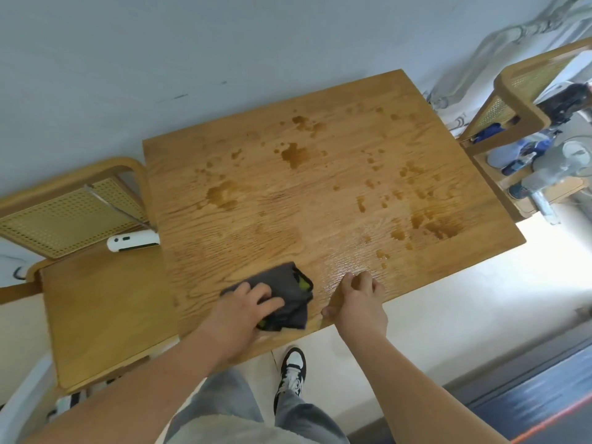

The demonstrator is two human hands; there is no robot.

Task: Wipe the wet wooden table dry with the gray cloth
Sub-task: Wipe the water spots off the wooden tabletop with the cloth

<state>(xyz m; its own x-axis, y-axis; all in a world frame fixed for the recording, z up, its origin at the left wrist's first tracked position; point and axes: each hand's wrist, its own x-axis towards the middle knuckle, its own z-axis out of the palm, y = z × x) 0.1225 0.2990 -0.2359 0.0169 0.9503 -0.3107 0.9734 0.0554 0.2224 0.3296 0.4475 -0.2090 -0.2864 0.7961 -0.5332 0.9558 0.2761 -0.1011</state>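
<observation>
The wooden table (320, 193) fills the middle of the view, with several dark puddles and drops spread over its far and right parts. A folded gray cloth (288, 293) with a green-yellow inside lies near the table's front edge. My left hand (243, 310) presses down on the cloth's left half, fingers spread over it. My right hand (360, 301) rests on the front edge just right of the cloth, fingers curled on the wet top and thumb under the rim, holding nothing else.
A wooden chair (96, 302) with a cane back stands at the left, a white device (133, 241) on its seat. Another cane chair (525, 91) with clutter stands at the far right. A wall runs behind the table. My shoe (291, 370) is below the front edge.
</observation>
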